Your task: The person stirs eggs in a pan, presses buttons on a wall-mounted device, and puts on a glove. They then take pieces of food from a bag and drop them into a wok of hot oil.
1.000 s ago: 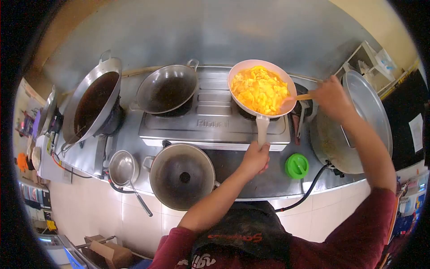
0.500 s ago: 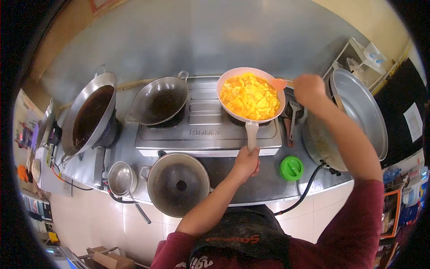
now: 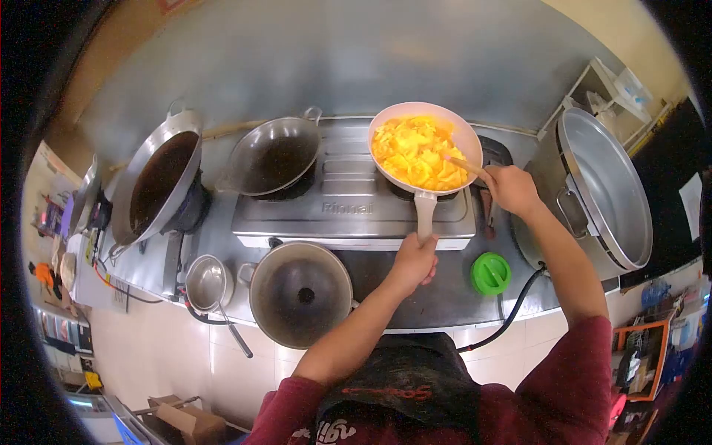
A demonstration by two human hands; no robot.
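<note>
Yellow scrambled egg (image 3: 417, 148) fills much of a light-coloured frying pan (image 3: 466, 139) on the right burner of the stove (image 3: 348, 215). My left hand (image 3: 416, 261) is wrapped round the pan's pale handle (image 3: 425, 215). In my right hand (image 3: 512, 190) is a spatula (image 3: 469, 166), gripped by its handle at the pan's right side. The spatula's head is hidden in the egg.
A dark wok (image 3: 274, 157) sits on the left burner, with a large wok of dark liquid (image 3: 165, 174) further left. Nearer are a pot (image 3: 300, 294), a small saucepan (image 3: 209, 282) and a green lid (image 3: 490, 274). A big metal pot (image 3: 545, 226) stands right.
My right hand has come down and the spatula has moved from the pan's right rim into the egg. The egg has shifted leftward in the pan. The whole view has shifted slightly.
</note>
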